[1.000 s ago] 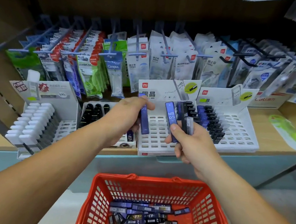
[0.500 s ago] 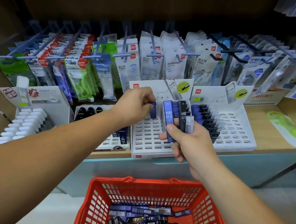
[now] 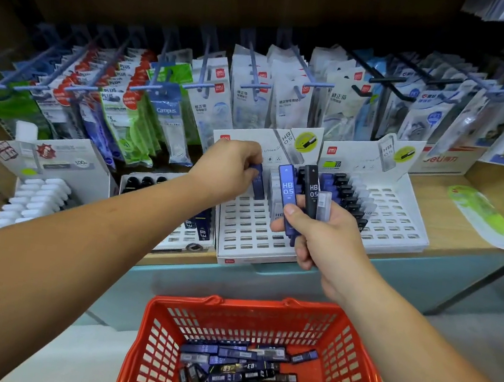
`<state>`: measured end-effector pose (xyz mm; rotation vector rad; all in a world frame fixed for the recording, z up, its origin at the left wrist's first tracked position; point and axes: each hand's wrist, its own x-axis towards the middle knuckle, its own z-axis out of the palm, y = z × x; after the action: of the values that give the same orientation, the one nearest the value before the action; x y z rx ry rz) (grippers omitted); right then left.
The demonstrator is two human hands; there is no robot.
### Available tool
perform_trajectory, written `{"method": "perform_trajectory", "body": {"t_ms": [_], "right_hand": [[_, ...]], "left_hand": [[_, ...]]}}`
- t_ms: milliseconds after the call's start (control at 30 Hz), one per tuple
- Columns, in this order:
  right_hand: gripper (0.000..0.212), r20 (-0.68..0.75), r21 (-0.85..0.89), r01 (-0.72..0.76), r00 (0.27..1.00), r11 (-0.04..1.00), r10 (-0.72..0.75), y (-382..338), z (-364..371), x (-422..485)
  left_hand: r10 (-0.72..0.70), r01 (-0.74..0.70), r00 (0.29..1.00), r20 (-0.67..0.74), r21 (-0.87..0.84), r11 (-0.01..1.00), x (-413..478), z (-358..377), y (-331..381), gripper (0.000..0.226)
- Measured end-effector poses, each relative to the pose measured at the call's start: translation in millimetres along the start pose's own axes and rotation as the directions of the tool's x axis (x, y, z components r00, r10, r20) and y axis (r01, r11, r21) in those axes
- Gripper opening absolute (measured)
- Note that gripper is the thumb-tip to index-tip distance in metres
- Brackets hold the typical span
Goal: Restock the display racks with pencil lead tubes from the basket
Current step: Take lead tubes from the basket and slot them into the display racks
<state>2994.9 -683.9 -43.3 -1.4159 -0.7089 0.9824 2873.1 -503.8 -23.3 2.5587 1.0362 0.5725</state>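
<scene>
On the shelf's left sits a box of white erasers (image 3: 38, 194), untouched. The left hand (image 3: 231, 169) has its grip pinched round a blue tube (image 3: 258, 182), held upright over the back row of the white rack (image 3: 245, 231), probably so it drops straight into a slot. The right hand (image 3: 325, 232) has its grip curled round three spare tubes (image 3: 311, 192), fanned out, likely for easy picking. Below, the red basket (image 3: 349, 364) holds many more loose tubes. The second rack (image 3: 401, 217), further right, is partly filled.
</scene>
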Motion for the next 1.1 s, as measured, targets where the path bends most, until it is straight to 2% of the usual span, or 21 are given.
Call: {"method": "perform_trajectory", "body": {"t_ms": [267, 433, 500, 633, 700, 733, 767, 833, 867, 933, 1000, 1100], "right_hand": [[0.008, 0.005, -0.002, -0.012, 1.000, 1.000, 0.012, 0.3, -1.4, -0.8], [0.008, -0.004, -0.002, -0.020, 1.000, 1.000, 0.020, 0.0, -0.3, -0.8], [0.007, -0.021, -0.001, -0.027, 0.999, 1.000, 0.027, 0.0, 0.3, -0.3], [0.007, -0.025, -0.002, -0.033, 0.999, 0.999, 0.033, 1.1, -1.2, 0.3], [0.006, -0.012, -0.002, -0.036, 0.999, 0.999, 0.036, 1.5, -1.0, 0.3], [0.005, -0.005, 0.000, -0.036, 0.999, 0.999, 0.036, 1.8, -0.8, 0.4], [0.005, 0.000, 0.001, -0.037, 0.999, 0.999, 0.037, 2.0, -0.5, 0.5], [0.007, 0.004, 0.002, -0.046, 0.999, 0.999, 0.046, 2.5, 0.5, 1.2], [0.008, 0.008, -0.003, -0.051, 0.999, 0.999, 0.051, 3.1, 1.4, 1.9], [0.009, 0.021, -0.014, -0.062, 0.998, 0.998, 0.062, 4.6, 4.0, 2.4], [0.006, -0.012, -0.041, -0.060, 0.998, 0.997, 0.059, 5.1, 5.1, 2.2], [0.010, -0.057, -0.129, -0.031, 0.998, 0.991, 0.024, 3.7, 1.5, 0.9]], "left_hand": [[0.024, -0.025, 1.000, 0.014, 0.131, 0.991, 4.4, 1.9, 1.2, 0.022], [0.207, -0.190, 0.978, -0.022, 0.310, 0.932, 3.4, 12.0, -6.2, 0.018], [0.208, -0.184, 0.977, -0.050, 0.304, 0.935, 2.8, 11.1, -6.4, 0.015], [0.113, -0.106, 0.994, -0.007, 0.292, 0.951, -1.6, 9.7, -6.5, 0.017], [0.054, -0.038, 0.994, -0.090, 0.172, 0.984, -7.7, 6.7, -1.4, 0.018], [-0.008, 0.010, 0.991, -0.134, 0.013, 1.000, -11.7, 3.2, 4.8, 0.019], [-0.094, 0.066, 0.988, -0.124, -0.214, 0.975, -15.5, -0.5, 11.5, 0.021], [-0.183, 0.187, 0.981, 0.068, -0.601, 0.777, -21.8, -7.5, 23.1, 0.023], [-0.160, 0.217, 0.976, 0.146, -0.669, 0.711, -25.2, -10.6, 27.0, 0.017], [-0.117, 0.216, 0.975, 0.188, -0.697, 0.684, -29.8, -14.5, 28.8, 0.004], [-0.164, 0.204, 0.978, 0.126, -0.715, 0.669, -26.9, -20.2, 23.6, 0.002], [-0.251, 0.192, 0.968, -0.012, -0.614, 0.766, -18.9, -29.2, 8.9, 0.006]]}}
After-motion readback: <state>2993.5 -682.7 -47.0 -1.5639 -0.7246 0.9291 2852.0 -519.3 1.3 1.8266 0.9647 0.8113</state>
